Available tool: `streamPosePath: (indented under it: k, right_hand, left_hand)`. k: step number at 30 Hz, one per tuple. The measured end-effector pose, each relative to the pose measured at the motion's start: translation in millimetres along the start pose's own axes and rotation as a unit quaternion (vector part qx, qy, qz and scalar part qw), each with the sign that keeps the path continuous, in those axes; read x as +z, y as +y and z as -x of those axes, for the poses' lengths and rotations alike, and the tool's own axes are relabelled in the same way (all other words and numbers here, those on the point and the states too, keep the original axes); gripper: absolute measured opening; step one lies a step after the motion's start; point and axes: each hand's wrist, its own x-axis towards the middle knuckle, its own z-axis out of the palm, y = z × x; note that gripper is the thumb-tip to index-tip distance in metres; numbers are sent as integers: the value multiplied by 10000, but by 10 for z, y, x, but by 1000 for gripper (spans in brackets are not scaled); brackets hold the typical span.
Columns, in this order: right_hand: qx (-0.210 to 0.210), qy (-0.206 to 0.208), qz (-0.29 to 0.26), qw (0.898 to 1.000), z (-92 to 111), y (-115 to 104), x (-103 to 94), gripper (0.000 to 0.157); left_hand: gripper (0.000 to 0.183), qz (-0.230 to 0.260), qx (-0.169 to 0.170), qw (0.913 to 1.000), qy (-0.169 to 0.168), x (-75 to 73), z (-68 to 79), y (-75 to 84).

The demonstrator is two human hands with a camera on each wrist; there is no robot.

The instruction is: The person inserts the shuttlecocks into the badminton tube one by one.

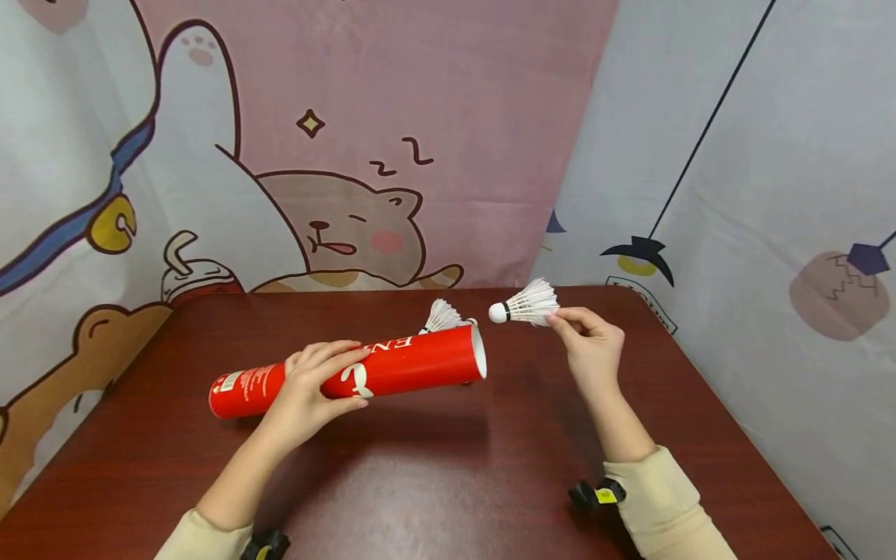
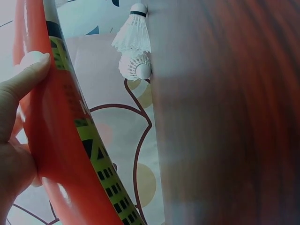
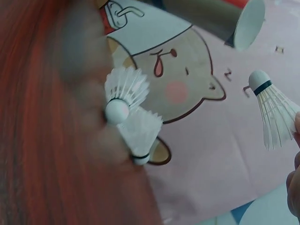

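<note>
We see that the left grip (image 1: 308, 393) holds the red tube (image 1: 416, 367), tilted over the surface (image 1: 392, 490); the right grip (image 1: 595, 346) pinches one shuttlecock (image 1: 526, 304) near the tube's open end. Behind lie two others (image 3: 124, 96).

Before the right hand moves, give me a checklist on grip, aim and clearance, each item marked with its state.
1. Left hand grips the red tube: ok.
2. Tube's mouth open, on the right hand's side: ok.
3. Right hand pinches the held shuttlecock by its feathers: ok.
4. Its rounded base points away from the fingers: ok.
5. Base lined up with the mouth: not ok, it sits higher in the head view.
6. Tube's inside clear: cannot tell, its depth is hidden.
</note>
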Motion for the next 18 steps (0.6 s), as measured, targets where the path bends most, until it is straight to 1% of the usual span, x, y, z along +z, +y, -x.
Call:
streamPosePath:
  k: [2, 5, 8, 11, 14, 18]
  right_hand:
    - [-183, -46, -77, 9998, 3, -61, 6, 7]
    - [-337, -97, -191, 9992, 15, -153, 15, 7]
    - [-495, -183, -307, 9981, 35, -240, 26, 10]
    - [-692, -354, -420, 9961, 58, -291, 39, 14]
    - [-816, -535, -435, 9943, 86, -281, 44, 17]
    - [-894, -693, -395, 9928, 128, -207, 46, 21]
  left_hand:
    - [73, 2, -3, 10000, 11, -5, 0, 4]
    - [73, 17, -3, 10000, 28, -8, -2, 9]
    - [73, 21, 0, 10000, 42, -11, 2, 13]
    - [73, 17, -16, 10000, 56, -18, 6, 15]
    - [73, 2, -24, 10000, 70, -22, 9, 11]
    - [73, -3, -18, 10000, 69, -20, 10, 6]
